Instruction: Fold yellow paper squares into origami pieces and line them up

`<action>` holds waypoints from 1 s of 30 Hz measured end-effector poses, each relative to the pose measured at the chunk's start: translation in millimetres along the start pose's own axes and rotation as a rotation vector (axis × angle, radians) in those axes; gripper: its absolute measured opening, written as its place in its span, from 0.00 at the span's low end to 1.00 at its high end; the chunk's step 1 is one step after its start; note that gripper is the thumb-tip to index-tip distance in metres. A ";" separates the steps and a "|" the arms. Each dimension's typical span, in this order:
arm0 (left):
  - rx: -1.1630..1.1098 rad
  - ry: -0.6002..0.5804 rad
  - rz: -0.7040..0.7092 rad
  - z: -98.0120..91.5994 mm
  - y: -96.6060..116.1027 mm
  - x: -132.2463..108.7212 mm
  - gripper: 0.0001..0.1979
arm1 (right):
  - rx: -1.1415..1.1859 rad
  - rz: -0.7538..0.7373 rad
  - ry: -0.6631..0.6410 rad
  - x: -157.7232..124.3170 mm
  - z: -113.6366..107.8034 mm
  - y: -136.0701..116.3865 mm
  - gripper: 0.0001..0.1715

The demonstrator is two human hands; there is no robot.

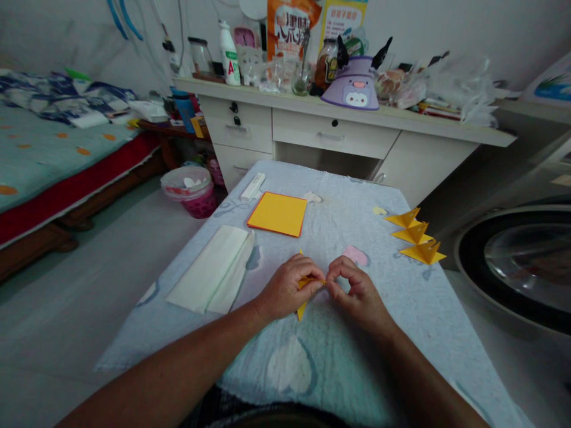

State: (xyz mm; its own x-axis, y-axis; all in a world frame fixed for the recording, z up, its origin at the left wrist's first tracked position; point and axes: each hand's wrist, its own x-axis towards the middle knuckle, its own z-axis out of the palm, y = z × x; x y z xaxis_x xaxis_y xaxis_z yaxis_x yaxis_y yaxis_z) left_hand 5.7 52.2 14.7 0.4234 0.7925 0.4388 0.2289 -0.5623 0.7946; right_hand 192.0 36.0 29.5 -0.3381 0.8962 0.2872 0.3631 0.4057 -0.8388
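Observation:
A yellow folded-paper crane (302, 311) is pinched in my left hand (292, 285), which hides most of its middle. One pointed end shows above the fingers and another below. My right hand (359, 292) has its thumb and forefinger pinched together at the small tip of the folded paper, close to the left fingertips. Beyond my hands lies a square stack of yellow origami paper (279, 213) with a red-orange edge. Several finished yellow paper cranes (423, 252) stand in a row at the table's right side.
On the cloth-covered table (276, 362) lie a folded pale cloth or paper (207, 270) and a small white box-like object (253, 186). A white desk (330, 128) with a purple visor (352, 83) stands behind. A pink bin (191, 193) is left, a front-loading washer (526, 255) right.

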 end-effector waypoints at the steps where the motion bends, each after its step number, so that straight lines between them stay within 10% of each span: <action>1: 0.004 -0.001 0.006 0.1 -0.7 -0.2 0.04 | -0.005 -0.005 0.000 0.1 -0.1 0.0 0.06; 30: -0.313 0.053 -0.226 -2.7 2.2 0.6 0.04 | -0.050 -0.107 0.094 -2.6 9.0 -1.8 0.03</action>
State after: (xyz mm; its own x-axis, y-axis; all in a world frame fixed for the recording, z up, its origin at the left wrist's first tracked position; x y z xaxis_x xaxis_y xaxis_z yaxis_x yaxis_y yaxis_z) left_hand 4.1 52.1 17.9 0.3450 0.9041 0.2522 0.0297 -0.2791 0.9598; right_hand 184.4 31.4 26.1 -0.2950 0.8593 0.4177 0.3729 0.5061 -0.7777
